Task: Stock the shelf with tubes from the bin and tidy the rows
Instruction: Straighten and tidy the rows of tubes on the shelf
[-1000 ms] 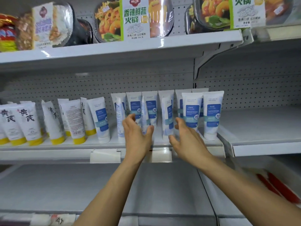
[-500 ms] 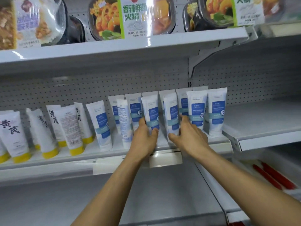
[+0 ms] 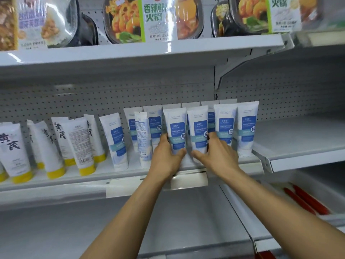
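though beside blue tubes (image 3: pixel 177 135), yellow-capped tubes (image 3: pixel 78 144)

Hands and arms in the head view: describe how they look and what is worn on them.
The left hand and right hand are bare, with no gloves or rings showing. The left forearm and right forearm are bare too, with no sleeve, watch or bracelet in view down to the picture's lower edge.

Both in shot now, left forearm (image 3: pixel 130 212) and right forearm (image 3: pixel 270 200), slim and uncovered right from the bottom edge. Bare as well, the left hand (image 3: pixel 166 158) and right hand (image 3: pixel 217 156), fingers (image 3: pixel 164 140) long and slender.
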`<state>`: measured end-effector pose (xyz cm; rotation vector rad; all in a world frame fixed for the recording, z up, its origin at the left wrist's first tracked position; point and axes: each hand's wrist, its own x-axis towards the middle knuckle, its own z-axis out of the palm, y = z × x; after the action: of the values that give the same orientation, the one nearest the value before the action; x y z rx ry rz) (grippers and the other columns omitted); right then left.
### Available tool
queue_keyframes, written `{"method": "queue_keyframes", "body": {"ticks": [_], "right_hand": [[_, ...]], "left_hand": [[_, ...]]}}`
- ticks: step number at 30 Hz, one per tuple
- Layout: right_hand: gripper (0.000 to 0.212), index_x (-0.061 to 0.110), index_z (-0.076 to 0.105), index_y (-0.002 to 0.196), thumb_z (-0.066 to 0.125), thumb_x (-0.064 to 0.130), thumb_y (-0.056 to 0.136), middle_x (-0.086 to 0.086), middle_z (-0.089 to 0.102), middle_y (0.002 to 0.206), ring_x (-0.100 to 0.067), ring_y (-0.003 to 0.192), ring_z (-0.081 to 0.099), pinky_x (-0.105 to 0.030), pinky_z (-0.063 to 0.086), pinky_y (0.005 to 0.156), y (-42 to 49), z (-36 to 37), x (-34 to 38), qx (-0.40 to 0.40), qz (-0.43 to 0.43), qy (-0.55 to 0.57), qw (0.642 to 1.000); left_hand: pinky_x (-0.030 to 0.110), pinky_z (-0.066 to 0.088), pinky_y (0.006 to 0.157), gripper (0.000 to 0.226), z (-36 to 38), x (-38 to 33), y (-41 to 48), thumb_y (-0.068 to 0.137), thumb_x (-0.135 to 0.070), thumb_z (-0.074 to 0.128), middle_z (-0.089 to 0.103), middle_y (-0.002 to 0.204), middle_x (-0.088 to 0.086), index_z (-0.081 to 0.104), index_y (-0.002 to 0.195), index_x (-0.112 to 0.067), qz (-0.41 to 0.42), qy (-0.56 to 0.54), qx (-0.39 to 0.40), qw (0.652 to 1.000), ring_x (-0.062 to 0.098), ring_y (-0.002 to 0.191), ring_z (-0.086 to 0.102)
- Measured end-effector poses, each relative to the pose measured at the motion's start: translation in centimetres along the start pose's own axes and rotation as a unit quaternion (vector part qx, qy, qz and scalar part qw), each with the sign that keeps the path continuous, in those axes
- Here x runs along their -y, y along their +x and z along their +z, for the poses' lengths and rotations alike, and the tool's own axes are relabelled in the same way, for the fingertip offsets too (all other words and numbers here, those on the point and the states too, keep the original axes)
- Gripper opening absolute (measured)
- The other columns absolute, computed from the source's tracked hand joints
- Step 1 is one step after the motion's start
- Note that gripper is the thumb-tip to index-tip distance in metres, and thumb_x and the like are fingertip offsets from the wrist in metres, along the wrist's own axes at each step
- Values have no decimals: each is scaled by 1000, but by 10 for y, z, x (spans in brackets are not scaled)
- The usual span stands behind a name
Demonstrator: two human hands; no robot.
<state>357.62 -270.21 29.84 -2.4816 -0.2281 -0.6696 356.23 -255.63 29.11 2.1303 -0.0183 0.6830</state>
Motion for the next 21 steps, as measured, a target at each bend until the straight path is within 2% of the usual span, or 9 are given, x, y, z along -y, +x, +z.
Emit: {"method": "queue_keyframes", "body": {"ticks": [3, 7, 21], "right_hand": [[56, 19, 43, 118, 66, 52, 80, -3, 64, 112, -26, 104, 62, -35, 46, 77, 1, -1, -1, 3, -6, -7, 1000], [53, 16, 43, 117, 65, 49, 82, -6, 64, 113, -29, 106, 61, -36, 45, 77, 4, -3, 0, -2, -6, -18, 1000], [55, 13, 42, 118, 67, 47, 82, -8, 63, 116, -30, 107, 62, -36, 47, 78, 6, -5, 0, -2, -8, -9, 1000]], "left_hand": [[39, 47, 101, 64, 4, -1, -1, 77, -29, 78, 60, 128, -2, 43, 130, -20, 12, 37, -25, 999, 17, 116, 57], [35, 46, 101, 61, 4, -2, -1, 80, -25, 75, 59, 130, -1, 43, 132, -20, 13, 45, -28, 999, 18, 118, 57], [39, 46, 104, 58, 7, -4, -1, 83, -24, 74, 58, 132, -2, 43, 132, -20, 4, 39, -16, 999, 16, 118, 57]]}}
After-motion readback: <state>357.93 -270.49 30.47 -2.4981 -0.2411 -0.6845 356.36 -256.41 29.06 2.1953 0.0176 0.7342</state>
